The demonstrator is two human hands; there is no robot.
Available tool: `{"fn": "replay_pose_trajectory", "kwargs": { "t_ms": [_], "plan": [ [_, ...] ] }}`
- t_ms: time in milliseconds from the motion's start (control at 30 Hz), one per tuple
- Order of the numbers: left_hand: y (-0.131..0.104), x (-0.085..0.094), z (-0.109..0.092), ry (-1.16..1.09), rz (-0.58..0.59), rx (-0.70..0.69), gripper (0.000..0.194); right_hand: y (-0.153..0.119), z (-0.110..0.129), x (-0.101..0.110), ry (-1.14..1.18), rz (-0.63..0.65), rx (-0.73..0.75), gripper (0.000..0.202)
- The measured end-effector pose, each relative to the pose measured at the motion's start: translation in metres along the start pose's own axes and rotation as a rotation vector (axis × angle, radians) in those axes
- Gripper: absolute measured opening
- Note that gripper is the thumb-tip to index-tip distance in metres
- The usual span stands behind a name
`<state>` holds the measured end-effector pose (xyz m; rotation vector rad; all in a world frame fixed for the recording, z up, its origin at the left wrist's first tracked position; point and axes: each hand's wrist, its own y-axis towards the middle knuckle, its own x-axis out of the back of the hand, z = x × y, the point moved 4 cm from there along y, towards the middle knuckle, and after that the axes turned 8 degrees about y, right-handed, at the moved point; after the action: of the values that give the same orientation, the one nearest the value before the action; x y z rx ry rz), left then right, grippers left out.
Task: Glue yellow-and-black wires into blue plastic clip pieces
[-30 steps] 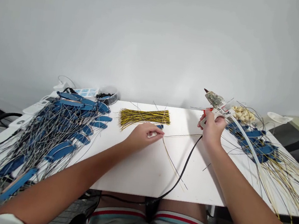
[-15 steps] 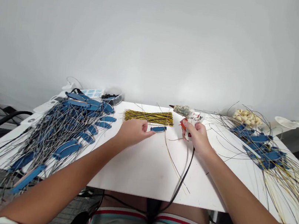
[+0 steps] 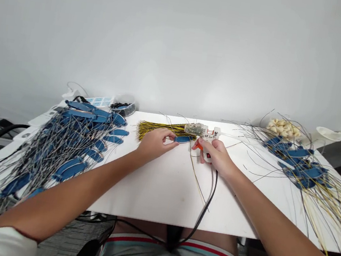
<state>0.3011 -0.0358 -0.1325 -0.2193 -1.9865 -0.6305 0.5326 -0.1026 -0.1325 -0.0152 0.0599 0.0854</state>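
White tabletop (image 3: 147, 195) stands against a pale grey wall (image 3: 181, 52), with a yellow-and-black wire bundle (image 3: 152, 130) lying across it near the far edge. Just on the near side of the bundle, by its right end, is a slim blue piece (image 3: 183, 139); the left hand (image 3: 155, 143) pinches its left end between thumb and fingertips. Over the bundle's right end reaches the front of a glue gun (image 3: 210, 135), its tip hard to make out there; the right hand (image 3: 217, 155) is wrapped round the handle, fingers by the orange trigger. Nearer than the bundle, thin wires (image 3: 196, 175) and a black cord (image 3: 206, 206) trail towards the near edge. Well left of the bundle sprawls a heap of blue parts with grey wires (image 3: 45, 148), and well right of it another blue pile with yellow and dark wires (image 3: 308, 172); cream-coloured pieces (image 3: 284, 128) sit beyond that pile.
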Motion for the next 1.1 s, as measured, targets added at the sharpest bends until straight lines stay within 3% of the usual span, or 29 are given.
{"fn": "replay_pose_trajectory", "kwargs": {
  "t_ms": [400, 1100],
  "plan": [
    [-0.003, -0.003, 0.008, -0.058, 0.089, 0.084, 0.03, 0.0, -0.007, 0.001, -0.316, 0.039, -0.17, 0.042],
    [-0.001, -0.004, 0.012, -0.157, 0.141, 0.131, 0.029, -0.005, -0.001, -0.002, -0.408, 0.008, -0.263, 0.047]
  ]
}}
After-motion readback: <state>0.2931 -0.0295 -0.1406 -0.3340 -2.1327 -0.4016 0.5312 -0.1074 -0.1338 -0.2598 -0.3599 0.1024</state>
